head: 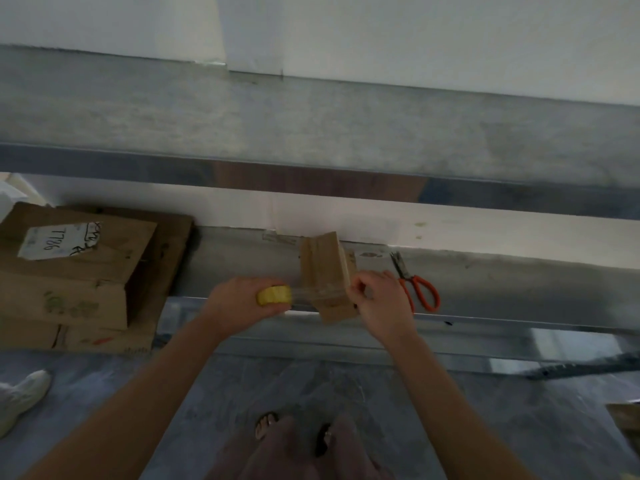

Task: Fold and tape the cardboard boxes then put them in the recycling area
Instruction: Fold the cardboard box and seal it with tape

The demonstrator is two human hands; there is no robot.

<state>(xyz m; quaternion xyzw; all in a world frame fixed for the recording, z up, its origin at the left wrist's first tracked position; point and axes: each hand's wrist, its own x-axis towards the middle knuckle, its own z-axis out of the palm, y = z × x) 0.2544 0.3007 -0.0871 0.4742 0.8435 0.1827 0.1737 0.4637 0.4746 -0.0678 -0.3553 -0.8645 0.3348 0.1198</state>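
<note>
Currently left hand grips yellow tape roll, clear tape strip stretched across small folded cardboard box on metal ledge. Right hand pinches the strip's end at the box's right side. Orange scissors just right; flattened boxes stacked far left.

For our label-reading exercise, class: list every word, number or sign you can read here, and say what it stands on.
"TT86": handwritten, seen rotated, on the white label of the top flattened cardboard box; this is my best reading in dim light.
Black scrawl beside it on that label: unreadable.
No text visible on the tape roll, small folded box or scissors.
</note>
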